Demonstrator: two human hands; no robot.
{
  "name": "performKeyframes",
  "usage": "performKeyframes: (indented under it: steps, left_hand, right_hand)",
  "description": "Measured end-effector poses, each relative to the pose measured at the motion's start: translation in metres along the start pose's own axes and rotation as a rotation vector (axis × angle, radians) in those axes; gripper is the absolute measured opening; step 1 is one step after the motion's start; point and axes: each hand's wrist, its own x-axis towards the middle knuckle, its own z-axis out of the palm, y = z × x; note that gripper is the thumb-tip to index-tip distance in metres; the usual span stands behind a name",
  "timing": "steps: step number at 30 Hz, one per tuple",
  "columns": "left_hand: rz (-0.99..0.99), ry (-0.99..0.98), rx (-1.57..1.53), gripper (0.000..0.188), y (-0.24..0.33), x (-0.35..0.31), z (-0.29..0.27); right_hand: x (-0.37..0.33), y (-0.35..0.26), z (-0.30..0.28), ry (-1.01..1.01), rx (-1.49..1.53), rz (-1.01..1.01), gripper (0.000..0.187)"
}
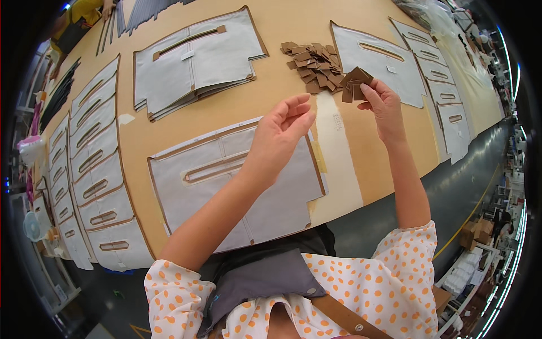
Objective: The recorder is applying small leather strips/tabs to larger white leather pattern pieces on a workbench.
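My right hand (383, 107) pinches a small fanned bunch of brown rectangular pieces (355, 82) between thumb and fingers. It is held up over the right side of the table, beside a loose pile of similar brown pieces (316, 63). Loosely curled, my left hand (282, 133) hovers just short of the pile, thumb and fingertips apart, with nothing visible in it. Below my left forearm lies a light grey panel (197, 209) with brown edging and a long slot framed in brown.
A stack of similar grey panels (214, 59) lies farther back. Overlapping rows of slotted panels (99, 169) line the left, with another panel (375, 59) and row (443, 73) at right. Dark strips (147, 14) and another person's hand (108, 8) are at the far edge.
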Motion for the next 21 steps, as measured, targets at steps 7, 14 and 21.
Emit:
performKeyframes:
  steps: [7,14,21]
  left_hand:
    - [-0.441,-0.119,-1.0,0.045,-0.014,0.016,0.017]
    - [-0.447,-0.038,-1.162,0.041,-0.023,-0.029,0.013]
    - [-0.387,-0.045,-1.18,0.042,-0.021,-0.07,-0.011]
  right_hand:
    - [-0.062,-0.036,0.035,-0.202,0.258,0.22,0.023]
    - [-0.097,-0.036,0.07,-0.068,-0.38,-0.3,0.029]
    - [-0.121,-0.043,0.085,-0.425,-0.531,-0.516,0.028]
